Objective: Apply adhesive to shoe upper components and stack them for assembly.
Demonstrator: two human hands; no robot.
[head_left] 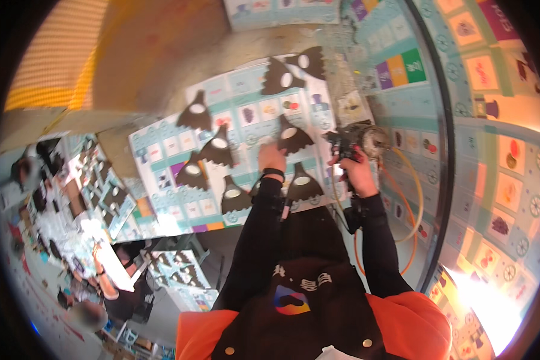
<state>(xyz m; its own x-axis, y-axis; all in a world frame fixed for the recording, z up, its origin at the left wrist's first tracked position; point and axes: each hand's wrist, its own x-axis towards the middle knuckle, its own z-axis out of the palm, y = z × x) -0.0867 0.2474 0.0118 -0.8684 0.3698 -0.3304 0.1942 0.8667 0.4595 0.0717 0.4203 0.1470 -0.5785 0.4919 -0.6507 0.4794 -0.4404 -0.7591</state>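
My right hand point(359, 173) is closed round the handle of a black spray gun point(342, 144), just right of the sheeted work surface. My left hand point(272, 158) reaches over the middle of the sheet with its fingers drawn together; a small pale shape shows at the blurred fingertips, too indistinct to name. Close to its right lies a dark, flared piece with a scalloped edge and a pale oval point(294, 137). Another such dark piece point(218, 149) lies to its left, and several more are spread around. One beside my left wrist is partly hidden by the sleeve.
Printed sheets point(162, 141) with fruit pictures cover the surface. A yellow hose point(419, 198) and an orange hose point(409, 223) loop at the right, before a dark upright bar point(447, 138). Brown cardboard point(156, 54) stands at the far left. At lower left, another person point(111, 282) is near more sheets.
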